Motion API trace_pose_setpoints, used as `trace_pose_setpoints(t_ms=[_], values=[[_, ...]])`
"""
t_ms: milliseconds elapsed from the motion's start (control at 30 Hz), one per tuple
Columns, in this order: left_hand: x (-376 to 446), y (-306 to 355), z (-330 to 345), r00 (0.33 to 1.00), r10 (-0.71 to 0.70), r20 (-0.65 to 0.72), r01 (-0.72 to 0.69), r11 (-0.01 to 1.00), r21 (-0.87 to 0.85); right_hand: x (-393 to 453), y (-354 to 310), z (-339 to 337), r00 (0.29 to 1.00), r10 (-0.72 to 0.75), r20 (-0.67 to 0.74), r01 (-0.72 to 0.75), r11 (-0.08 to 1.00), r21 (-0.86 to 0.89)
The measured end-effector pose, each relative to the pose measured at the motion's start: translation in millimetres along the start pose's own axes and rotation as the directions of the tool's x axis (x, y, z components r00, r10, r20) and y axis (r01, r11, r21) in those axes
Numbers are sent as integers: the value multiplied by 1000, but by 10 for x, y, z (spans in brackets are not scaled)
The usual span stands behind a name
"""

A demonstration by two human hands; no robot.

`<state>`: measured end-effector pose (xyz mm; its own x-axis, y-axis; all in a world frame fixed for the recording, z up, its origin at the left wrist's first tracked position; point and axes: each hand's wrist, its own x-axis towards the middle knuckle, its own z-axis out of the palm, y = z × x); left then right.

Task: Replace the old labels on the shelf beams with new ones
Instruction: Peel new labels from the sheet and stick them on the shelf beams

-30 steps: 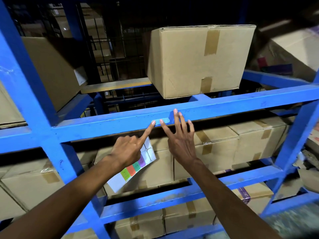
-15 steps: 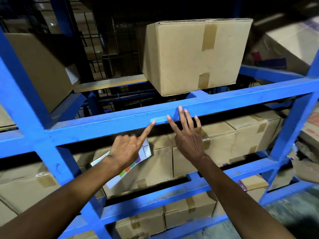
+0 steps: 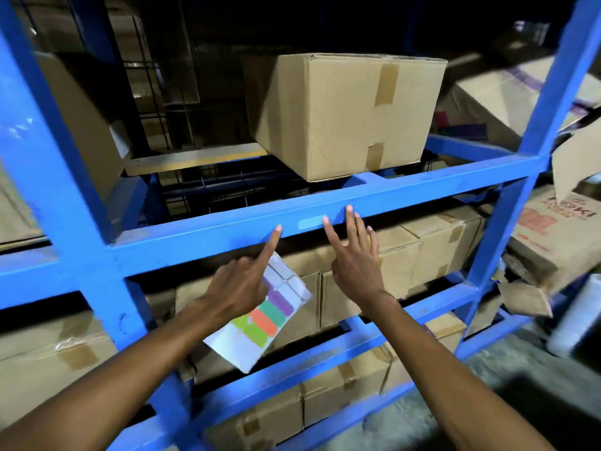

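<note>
Left hand [image 3: 239, 289] gripping label sheet [image 3: 260, 320], forefinger on beam [image 3: 422, 183], right hand [image 3: 353, 258] fingers spread, forefinger on blue label [image 3: 310, 222]

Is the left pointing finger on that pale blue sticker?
Apart. The head view shows the left hand with its fingertip on the shelf beam, bare blue paint separating it from the light blue label.

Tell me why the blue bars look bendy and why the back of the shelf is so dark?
Head view: the wide-angle lens bows the blue upright and the shelf beam; light falls on the front, so the cardboard box and both hands are bright, while the space behind is nearly black; the edges look smeared, as on the white object at right.
</note>
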<state>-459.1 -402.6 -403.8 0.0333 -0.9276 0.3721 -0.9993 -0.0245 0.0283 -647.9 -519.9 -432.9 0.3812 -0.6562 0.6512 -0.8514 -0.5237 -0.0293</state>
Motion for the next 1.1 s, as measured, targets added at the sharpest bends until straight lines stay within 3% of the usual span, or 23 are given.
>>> trace_pose_setpoints(t_ms=[67,133,167,233,300,367,433,500,600,667,767,967,1033,1100], values=[[-154,-98,-75,996,-23,85,48,950,-307,-58,-136,-84,998,46,44,-50,995,82],[-366,-212,-141,991,-30,130,106,767,-633,-198,-349,-154,989,116,94,-137,951,278],[-463,-255,-163,987,-39,153,142,642,-754,-281,-458,-191,969,209,133,-247,860,447],[-720,-392,-177,978,-61,201,208,419,-884,-568,-790,-320,880,421,221,-433,520,736],[-967,-472,-180,969,-62,239,247,266,-932,-945,-1096,-556,765,579,283,-492,241,837],[-1181,-452,-187,956,-24,292,292,166,-942,-1365,-1282,-811,670,647,364,-536,83,840],[-1372,-371,-165,929,9,371,369,86,-925,-1782,-1437,-1020,658,625,420,-575,57,816],[-1619,-188,-145,891,129,436,436,33,-900,-2261,-1517,-1270,693,601,397,-593,164,788],[-2015,188,-95,839,282,466,476,38,-879,-2919,-1577,-1668,643,634,431,-649,152,745],[-2321,491,-64,791,348,503,516,62,-854,-3366,-1574,-1936,532,726,436,-706,96,702],[-2806,887,12,649,506,568,586,144,-798,-4031,-1601,-2267,401,822,404,-761,53,646],[-3880,1652,146,374,716,590,549,341,-763,-5386,-1947,-2866,3,955,297,-840,-158,520],[-4216,1810,167,300,744,597,526,394,-754,-5775,-2082,-2986,-111,964,243,-904,-200,377],[-4504,1906,204,234,757,611,492,450,-746,-6064,-2232,-3085,-163,967,197,-964,-198,176]])
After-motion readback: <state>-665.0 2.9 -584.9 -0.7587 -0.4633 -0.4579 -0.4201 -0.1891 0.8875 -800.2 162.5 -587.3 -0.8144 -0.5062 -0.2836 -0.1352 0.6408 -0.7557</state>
